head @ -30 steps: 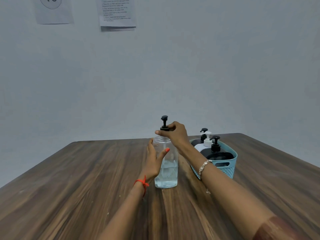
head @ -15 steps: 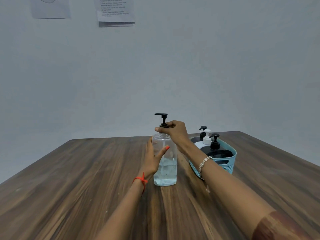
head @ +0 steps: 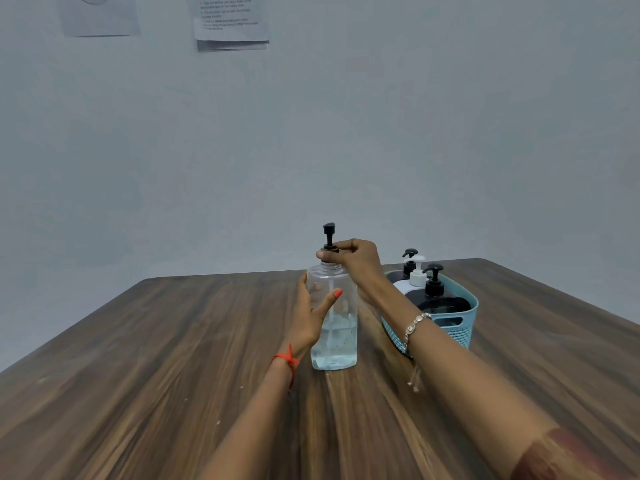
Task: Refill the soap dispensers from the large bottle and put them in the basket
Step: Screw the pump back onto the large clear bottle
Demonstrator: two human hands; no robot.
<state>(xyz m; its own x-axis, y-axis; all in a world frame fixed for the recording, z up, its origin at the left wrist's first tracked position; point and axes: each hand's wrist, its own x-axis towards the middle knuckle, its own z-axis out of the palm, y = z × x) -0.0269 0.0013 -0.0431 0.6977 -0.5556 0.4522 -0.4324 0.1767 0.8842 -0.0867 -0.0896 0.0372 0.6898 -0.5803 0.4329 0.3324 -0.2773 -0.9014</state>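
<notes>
A large clear bottle (head: pixel 341 344) stands upright on the wooden table (head: pixel 156 358), about a third full of clear liquid. Its black pump top (head: pixel 329 233) sits in the neck. My right hand (head: pixel 353 259) pinches the pump's collar from the right. My left hand (head: pixel 311 317) wraps the bottle's left side, thumb across the front. To the right, a light-blue basket (head: pixel 457 329) holds three dispensers: a black one in front (head: pixel 437 299), a white one (head: pixel 414 277) and another black one (head: pixel 408 259) behind.
The table's far edge meets a plain grey wall. Two paper sheets (head: pixel 230 20) hang on the wall high up. The basket stands close behind my right forearm.
The pump head has turned under my right hand: its nozzle pointed left half a second ago and now faces me or away. The bottle and my left hand stayed in place.
</notes>
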